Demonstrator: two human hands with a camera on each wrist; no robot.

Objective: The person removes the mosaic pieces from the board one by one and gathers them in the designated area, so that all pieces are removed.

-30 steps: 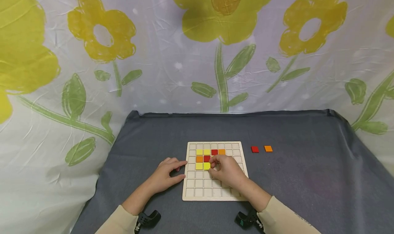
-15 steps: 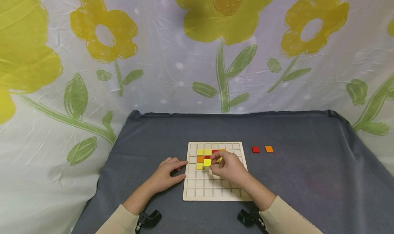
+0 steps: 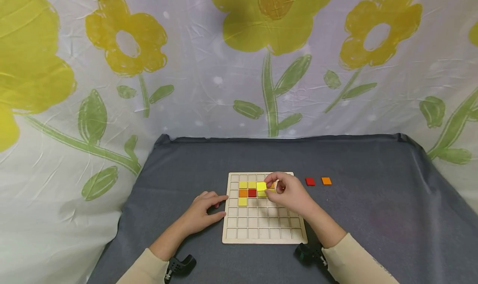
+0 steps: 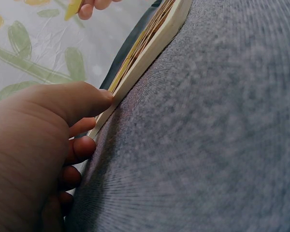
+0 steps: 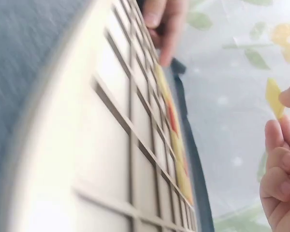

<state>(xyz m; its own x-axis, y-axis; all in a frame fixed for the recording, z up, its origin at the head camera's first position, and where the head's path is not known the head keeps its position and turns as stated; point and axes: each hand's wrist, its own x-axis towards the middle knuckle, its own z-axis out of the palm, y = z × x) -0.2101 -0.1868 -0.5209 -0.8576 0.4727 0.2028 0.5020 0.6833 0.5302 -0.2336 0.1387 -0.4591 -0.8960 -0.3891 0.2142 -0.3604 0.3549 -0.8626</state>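
pinching a thin, bright yellow square tile in right hand, left hand spread

The head view looks ahead and down from up high at the board, bench and flower cloth. The left wrist view looks from low down, close behind the left grip, along the board's edge. The right wrist view is low too, very near the board. Both tip sideways. All three see the right grip's yellow tile.

The right hand pinches a yellow tile apart from the gridded board.
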